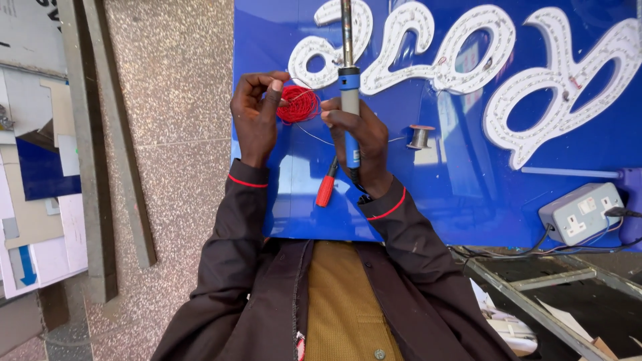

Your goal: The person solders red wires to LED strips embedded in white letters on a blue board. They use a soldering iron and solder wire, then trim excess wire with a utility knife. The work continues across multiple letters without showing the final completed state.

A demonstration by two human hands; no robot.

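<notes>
My left hand pinches a small coil of red wire above a glossy blue sign panel. Its thumb and fingers close on the coil's left side. My right hand grips a soldering iron by its blue and grey handle, and its fingertips also touch the red coil. The iron's metal shaft points away from me, up over the white letter shapes fixed to the panel. A thin strand of wire runs from the coil across the panel.
A red-handled tool lies on the panel under my right wrist. A small spool of solder stands to the right. A grey double socket box with cables sits at the panel's right edge. Metal bars lie on the speckled floor left.
</notes>
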